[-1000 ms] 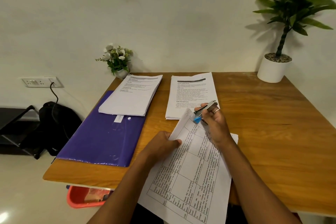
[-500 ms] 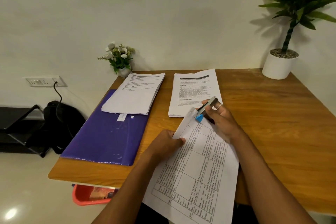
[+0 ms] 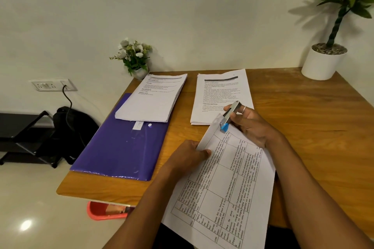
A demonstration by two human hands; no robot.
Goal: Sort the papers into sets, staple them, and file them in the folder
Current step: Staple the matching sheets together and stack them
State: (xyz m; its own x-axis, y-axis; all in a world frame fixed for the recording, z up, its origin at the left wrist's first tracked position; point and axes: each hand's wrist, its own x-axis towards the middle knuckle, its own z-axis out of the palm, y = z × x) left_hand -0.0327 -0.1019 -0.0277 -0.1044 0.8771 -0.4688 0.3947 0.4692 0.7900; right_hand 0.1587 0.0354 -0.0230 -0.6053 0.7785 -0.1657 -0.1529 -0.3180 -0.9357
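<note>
A set of papers printed with a table (image 3: 228, 184) lies tilted across the table's front edge. My left hand (image 3: 189, 152) pinches its left edge. My right hand (image 3: 250, 124) grips a small silver stapler with a blue tip (image 3: 228, 117), whose jaws sit over the set's far corner. A purple folder (image 3: 121, 147) lies on the table's left side, with a stack of printed papers (image 3: 153, 99) resting on its far end. A second stack of papers (image 3: 220, 95) lies in the middle at the back.
The wooden table (image 3: 313, 137) has a white potted plant (image 3: 323, 60) at its back right corner and a small flower pot (image 3: 135, 58) at the back left. A red basket (image 3: 105, 211) sits on the floor under the front edge. A black bag (image 3: 68, 127) leans by the wall socket.
The view has shifted slightly. Both hands keep their grips, and the stapler stays at the paper's corner.
</note>
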